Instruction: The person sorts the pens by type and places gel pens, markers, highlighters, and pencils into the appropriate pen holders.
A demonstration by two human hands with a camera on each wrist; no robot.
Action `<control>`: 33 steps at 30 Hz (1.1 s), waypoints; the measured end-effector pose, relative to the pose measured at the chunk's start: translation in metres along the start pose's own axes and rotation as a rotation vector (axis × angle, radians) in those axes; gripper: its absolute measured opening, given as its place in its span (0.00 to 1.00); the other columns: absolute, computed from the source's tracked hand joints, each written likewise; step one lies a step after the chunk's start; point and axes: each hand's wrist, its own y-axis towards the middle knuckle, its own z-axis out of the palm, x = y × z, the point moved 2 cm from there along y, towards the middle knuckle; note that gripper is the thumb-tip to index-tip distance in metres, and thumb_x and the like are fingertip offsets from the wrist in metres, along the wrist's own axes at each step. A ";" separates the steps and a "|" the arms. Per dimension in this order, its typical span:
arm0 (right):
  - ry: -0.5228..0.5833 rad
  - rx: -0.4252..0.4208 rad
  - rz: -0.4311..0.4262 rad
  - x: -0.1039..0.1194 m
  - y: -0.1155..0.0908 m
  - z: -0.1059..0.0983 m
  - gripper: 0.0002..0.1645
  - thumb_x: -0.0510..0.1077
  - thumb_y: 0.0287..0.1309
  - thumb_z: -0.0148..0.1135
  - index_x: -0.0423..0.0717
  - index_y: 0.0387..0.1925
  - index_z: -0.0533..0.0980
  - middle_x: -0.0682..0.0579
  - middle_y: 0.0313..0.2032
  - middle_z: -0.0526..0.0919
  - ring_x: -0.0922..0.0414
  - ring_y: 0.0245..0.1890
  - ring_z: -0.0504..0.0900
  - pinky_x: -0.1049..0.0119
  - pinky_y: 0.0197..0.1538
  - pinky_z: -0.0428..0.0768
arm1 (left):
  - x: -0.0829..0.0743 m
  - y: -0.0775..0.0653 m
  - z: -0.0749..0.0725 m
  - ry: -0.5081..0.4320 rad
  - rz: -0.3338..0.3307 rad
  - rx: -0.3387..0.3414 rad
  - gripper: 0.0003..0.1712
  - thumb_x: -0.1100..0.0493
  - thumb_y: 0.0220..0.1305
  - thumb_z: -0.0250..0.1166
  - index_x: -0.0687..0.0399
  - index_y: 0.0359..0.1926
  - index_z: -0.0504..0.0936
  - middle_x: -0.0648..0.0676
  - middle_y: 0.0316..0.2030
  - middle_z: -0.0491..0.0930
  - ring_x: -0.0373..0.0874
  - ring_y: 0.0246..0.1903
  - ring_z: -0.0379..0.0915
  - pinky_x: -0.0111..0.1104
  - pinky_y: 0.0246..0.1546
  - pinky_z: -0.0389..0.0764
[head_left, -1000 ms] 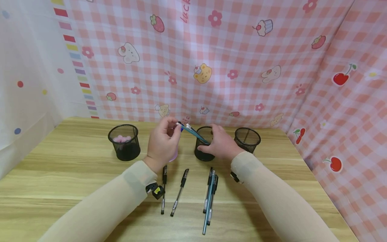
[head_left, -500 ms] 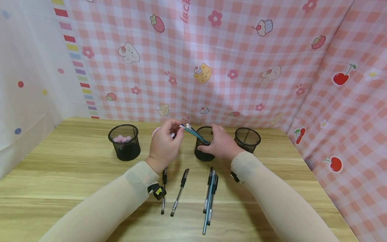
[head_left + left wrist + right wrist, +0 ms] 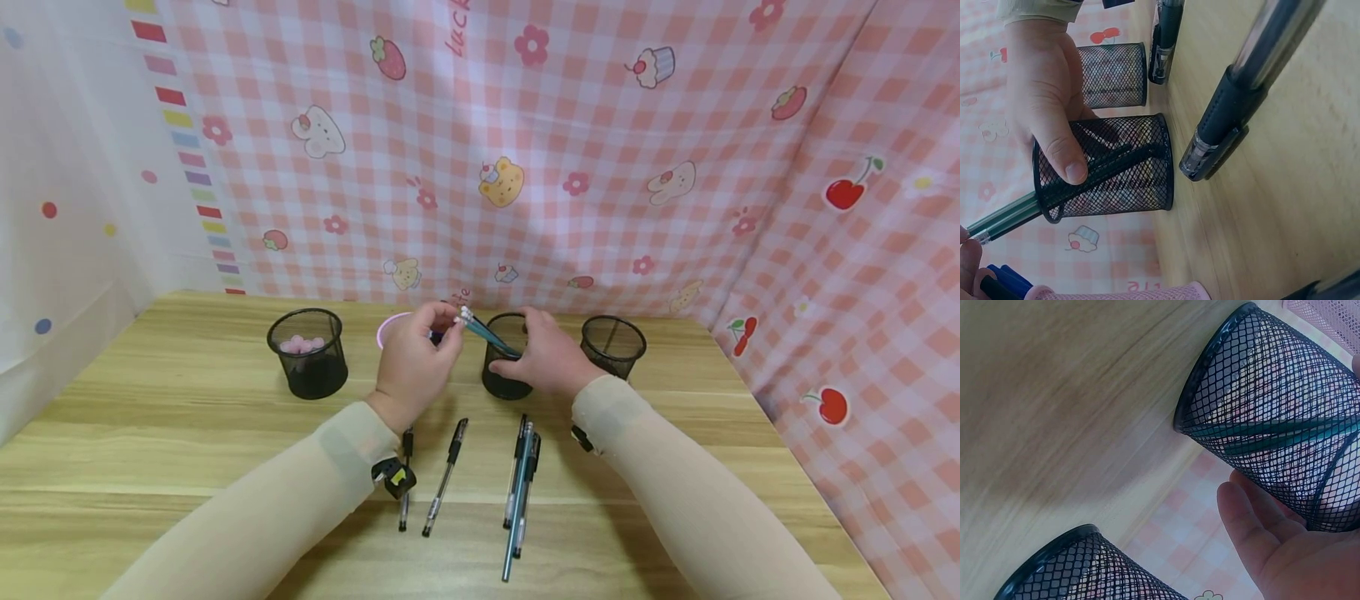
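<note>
Several teal pencils (image 3: 486,334) with white eraser ends lean out of a black mesh pen holder (image 3: 504,385) standing upright near the back of the table. My right hand (image 3: 557,358) grips this holder from the right, its thumb across the front below the rim. The fingertips of my left hand (image 3: 414,360) pinch a pencil at its eraser end, up and left of the rim. In the left wrist view the pencils (image 3: 1010,215) slant down inside the mesh. A pink mesh pen holder (image 3: 381,330), partly hidden behind my left hand, holds blue and black pens (image 3: 1013,281).
Another black mesh holder (image 3: 318,377) with pink flower-like pieces (image 3: 302,344) stands left, and a third mesh holder (image 3: 621,354) right. In front lie black gel pens (image 3: 446,479) and a teal pencil (image 3: 516,521) between two pens. A checked curtain (image 3: 450,125) hangs behind the table.
My left hand has moved slightly right and down, bringing the pinched pencil's end against the other pencils. The pink holder's rim has come into view behind it. My right hand stays put.
</note>
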 end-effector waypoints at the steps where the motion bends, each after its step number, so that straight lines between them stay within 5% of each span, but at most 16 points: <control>1: 0.000 -0.001 0.002 0.000 0.000 0.000 0.67 0.68 0.57 0.75 0.44 0.82 0.50 0.38 0.78 0.60 0.39 0.70 0.73 0.42 0.68 0.77 | 0.000 0.000 0.001 0.008 -0.003 0.000 0.07 0.62 0.72 0.66 0.59 0.48 0.84 0.56 0.43 0.90 0.49 0.42 0.86 0.43 0.46 0.87; 33: 0.012 -0.002 0.005 0.001 0.000 0.000 0.67 0.66 0.57 0.76 0.43 0.82 0.50 0.38 0.78 0.60 0.40 0.72 0.71 0.42 0.71 0.75 | -0.003 -0.004 0.003 0.014 0.025 -0.011 0.10 0.63 0.70 0.67 0.60 0.50 0.84 0.56 0.47 0.88 0.50 0.47 0.84 0.41 0.55 0.86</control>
